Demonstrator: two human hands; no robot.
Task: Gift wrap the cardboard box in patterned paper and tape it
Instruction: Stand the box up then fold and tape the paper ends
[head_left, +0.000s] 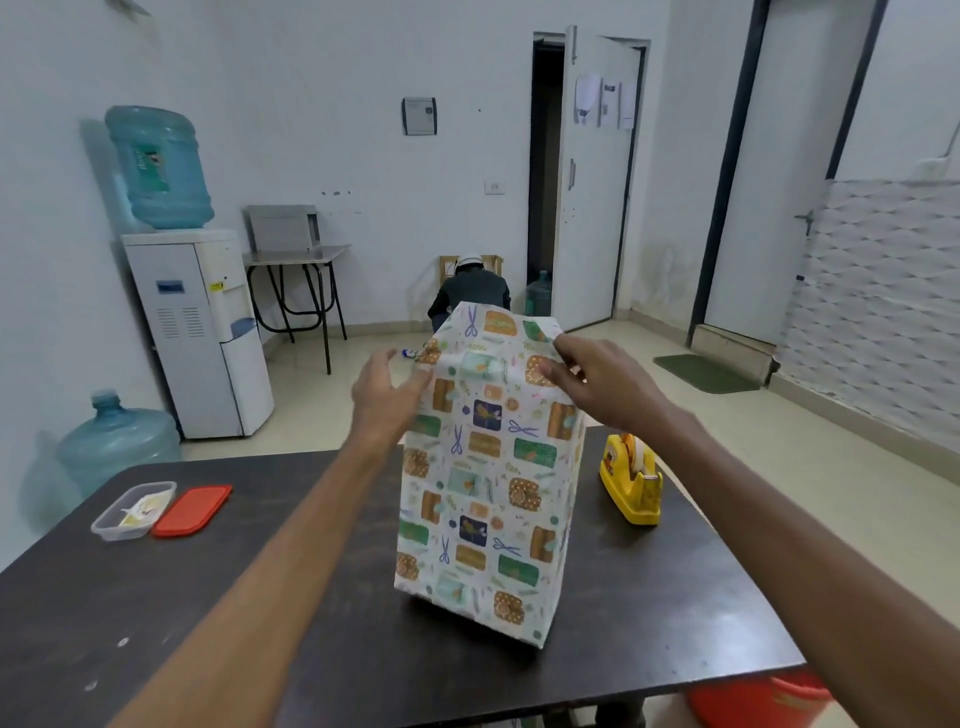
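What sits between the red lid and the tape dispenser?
The wrapped box, standing upright on the table; the left forearm also crosses there. Head view.

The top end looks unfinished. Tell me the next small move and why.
Probably fold the upstanding paper down flat over the top: the right hand pinches its edge, the left hand touches the other side, and the tape dispenser sits unused nearby.

no text can be read: the papers (605, 101) on the far door (592, 234), the wall notice (419, 116) and the water bottle label (150, 166) are too blurred.
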